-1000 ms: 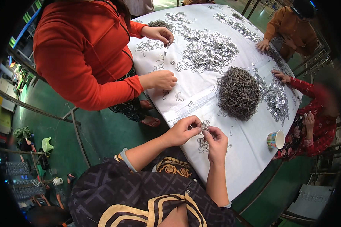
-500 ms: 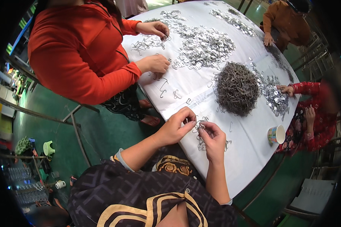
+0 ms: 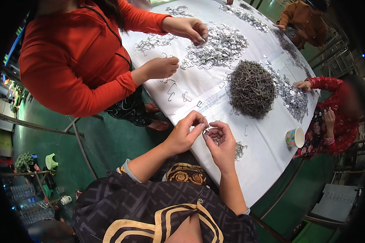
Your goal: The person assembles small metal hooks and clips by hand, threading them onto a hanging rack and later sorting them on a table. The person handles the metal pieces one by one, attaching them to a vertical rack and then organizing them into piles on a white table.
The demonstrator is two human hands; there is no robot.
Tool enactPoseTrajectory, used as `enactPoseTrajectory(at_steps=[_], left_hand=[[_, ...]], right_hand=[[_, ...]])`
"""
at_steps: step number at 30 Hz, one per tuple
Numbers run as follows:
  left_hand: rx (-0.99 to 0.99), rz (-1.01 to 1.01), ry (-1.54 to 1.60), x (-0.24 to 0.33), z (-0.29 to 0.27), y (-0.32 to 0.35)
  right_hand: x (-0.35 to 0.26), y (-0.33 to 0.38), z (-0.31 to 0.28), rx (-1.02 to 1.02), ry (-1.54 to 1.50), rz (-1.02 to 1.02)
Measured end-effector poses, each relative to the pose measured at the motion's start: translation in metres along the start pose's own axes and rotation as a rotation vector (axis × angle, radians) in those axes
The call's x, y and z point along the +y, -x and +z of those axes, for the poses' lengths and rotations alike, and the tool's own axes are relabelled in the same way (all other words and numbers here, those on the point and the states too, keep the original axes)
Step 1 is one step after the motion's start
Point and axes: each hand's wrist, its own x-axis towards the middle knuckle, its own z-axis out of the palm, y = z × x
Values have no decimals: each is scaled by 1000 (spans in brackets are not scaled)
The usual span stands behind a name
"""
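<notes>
My left hand (image 3: 187, 133) and my right hand (image 3: 222, 146) are close together above the near edge of the white-covered table. The fingers of each are pinched. A small grey metal piece (image 3: 206, 131) shows between the fingertips, held in the right thumb and fingers; its exact shape is too small to tell. Whatever the left fingertips pinch is hidden. Beneath and beside my right hand lies a small heap of bent wire hooks (image 3: 240, 150), partly covered by that hand. One loose wire hook (image 3: 246, 130) lies right of it.
Beyond my hands sits a large round pile of dark wire hooks (image 3: 251, 89). Flat silver metal clips (image 3: 219, 46) spread farther back. A paper cup (image 3: 295, 137) stands at the right edge. Co-workers stand or sit around the table, one in an orange-red top (image 3: 65, 60) at left.
My hands have drawn closer together, the right shifting slightly left and up. The left co-worker's hands have lifted and moved apart, one reaching over the silver clips.
</notes>
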Motion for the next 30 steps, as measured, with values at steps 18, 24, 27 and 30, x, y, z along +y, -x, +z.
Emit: enactPoseTrajectory(at_steps=[18, 24, 27, 30], left_hand=[[25, -34, -237, -7, -27, 6], [-55, 185, -488, 5, -6, -4], [-98, 304, -576, 3, 0, -7], [-150, 246, -568, 0, 2, -6]], right_hand=[[57, -90, 7, 105, 704, -325], [-26, -38, -13, -107, 253, 102], [-40, -31, -17, -98, 302, 113], [-41, -25, -24, -102, 345, 99]])
